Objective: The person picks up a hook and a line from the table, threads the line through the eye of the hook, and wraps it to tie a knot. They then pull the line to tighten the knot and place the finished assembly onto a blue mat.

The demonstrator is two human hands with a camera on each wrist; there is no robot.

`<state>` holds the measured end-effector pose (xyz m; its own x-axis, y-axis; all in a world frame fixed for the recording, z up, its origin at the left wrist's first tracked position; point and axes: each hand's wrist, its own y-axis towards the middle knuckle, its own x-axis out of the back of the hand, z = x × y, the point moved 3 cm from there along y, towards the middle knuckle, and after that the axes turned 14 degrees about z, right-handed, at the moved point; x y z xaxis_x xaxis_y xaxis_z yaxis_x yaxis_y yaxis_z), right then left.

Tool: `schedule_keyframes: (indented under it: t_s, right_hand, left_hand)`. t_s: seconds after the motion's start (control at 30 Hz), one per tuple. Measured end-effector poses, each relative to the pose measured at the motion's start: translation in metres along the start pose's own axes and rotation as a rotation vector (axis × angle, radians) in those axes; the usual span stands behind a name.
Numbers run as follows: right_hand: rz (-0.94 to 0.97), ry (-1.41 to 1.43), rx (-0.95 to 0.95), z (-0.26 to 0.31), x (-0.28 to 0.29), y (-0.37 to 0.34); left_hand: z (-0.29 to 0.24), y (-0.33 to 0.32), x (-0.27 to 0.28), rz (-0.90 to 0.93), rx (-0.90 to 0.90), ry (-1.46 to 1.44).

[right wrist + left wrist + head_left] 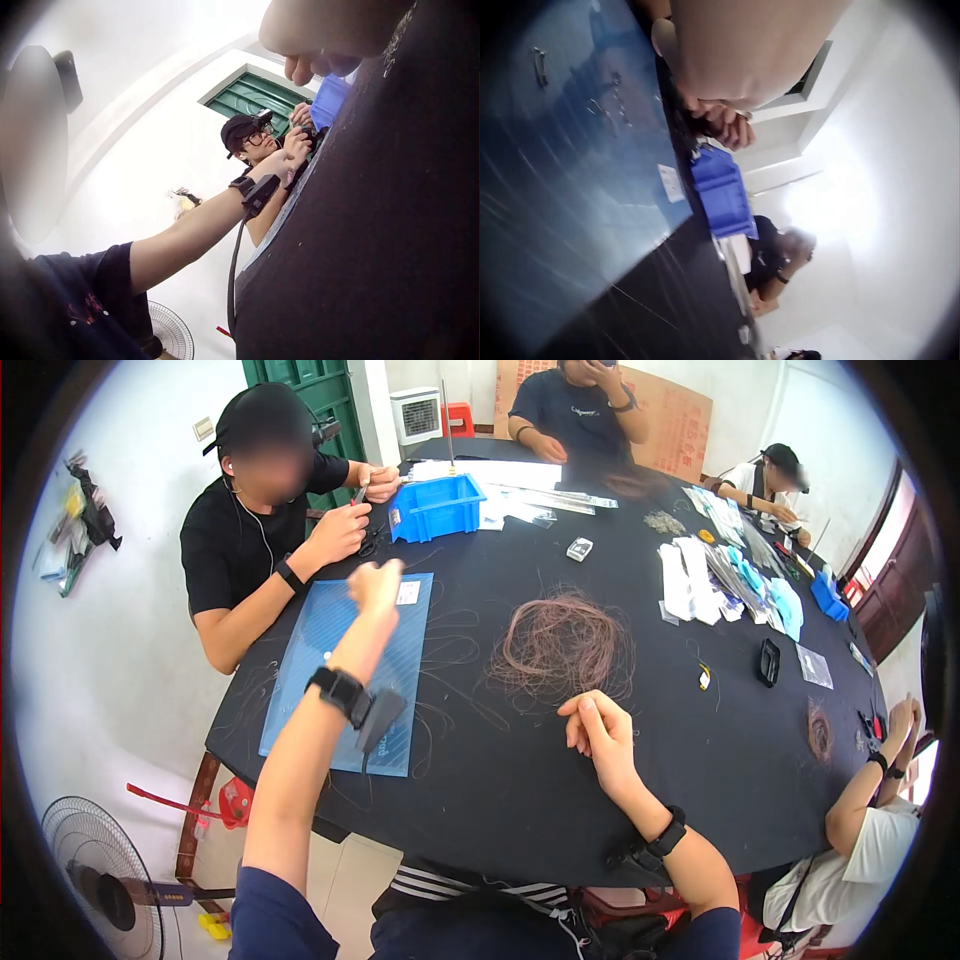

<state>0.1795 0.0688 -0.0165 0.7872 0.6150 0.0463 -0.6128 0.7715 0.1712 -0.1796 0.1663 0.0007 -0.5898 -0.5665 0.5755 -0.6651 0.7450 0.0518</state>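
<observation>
My left hand [374, 595] hovers over the upper end of a translucent blue plastic folder [345, 690], its fingers bent. I cannot tell whether it pinches something thin. A white label [408, 593] sits at the folder's corner, close to this hand. Small metal pieces [541, 67] lie on the folder in the left wrist view. My right hand [605, 738] is just in front of a loose tangle of thin reddish-brown strands [565, 645], fingers loosely curled with nothing visible in them. Thin dark loops of strand [455, 650] spread over the black table between folder and tangle.
A blue bin [437, 510] stands at the far left, by a person [265, 510] working with both hands. White packets [690, 575], a black tray [768, 662] and a smaller strand bundle [819, 730] lie to the right. Other people sit around the table [520, 790].
</observation>
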Motion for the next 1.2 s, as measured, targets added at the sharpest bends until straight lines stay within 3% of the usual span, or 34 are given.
schedule_keyframes:
  t_s: [0.03,0.07,0.1,0.17,0.2,0.27,0.33,0.4,0.43,0.53,0.63,0.7,0.8,1.07,1.2]
  right_hand:
    - [-0.009,0.0,0.002,0.0,0.0,0.0]
    - [-0.017,0.0,0.002,0.001,0.0,0.0]
    - [-0.024,0.0,-0.003,0.002,0.0,0.0]
    - [-0.058,0.013,-0.012,0.003,0.002,-0.002]
    - [-0.074,0.019,-0.017,0.003,0.003,-0.001]
    - [-0.102,0.015,0.035,0.0,0.011,0.001]
    - [-0.171,0.007,0.001,0.008,0.021,0.003]
    - [-0.162,0.02,-0.014,0.014,0.037,0.006]
    - [-0.134,-0.003,-0.064,0.017,0.045,0.007]
    - [0.009,-0.142,-0.23,0.026,0.066,0.004]
    - [0.131,-0.466,-0.284,0.03,0.079,-0.004]
    - [0.222,-0.569,-0.265,0.028,0.082,-0.011]
    - [0.176,-0.699,-0.282,0.035,0.082,-0.013]
    - [-0.245,-0.785,-0.184,-0.01,0.162,-0.022]
    - [-0.581,-0.768,-0.12,-0.016,0.201,-0.033]
  left_hand:
    - [-0.008,-0.015,-0.014,0.18,-0.161,-0.365]
    - [-0.047,-0.073,-0.005,0.458,-0.155,-0.492]
    - [-0.073,-0.127,0.002,0.492,-0.2,-0.653]
    - [-0.085,-0.195,0.006,0.97,-0.224,-0.806]
    - [-0.084,-0.227,0.006,1.15,-0.148,-0.828]
    - [-0.088,-0.278,0.013,1.487,-0.08,-0.725]
    - [-0.075,-0.309,0.011,1.68,-0.635,-0.499]
    - [-0.063,-0.329,0.014,1.799,-0.816,0.006]
    - [-0.055,-0.335,0.01,1.703,-0.969,0.178]
    - [-0.045,-0.327,-0.005,1.374,-1.19,0.456]
    - [-0.043,-0.306,-0.024,1.163,-1.117,0.385]
    - [-0.039,-0.292,-0.041,1.15,-1.025,0.328]
    - [-0.038,-0.284,-0.056,1.132,-0.982,0.341]
    - [-0.036,-0.283,-0.066,1.059,-1.056,0.332]
    - [-0.04,-0.281,-0.064,1.101,-1.01,0.347]
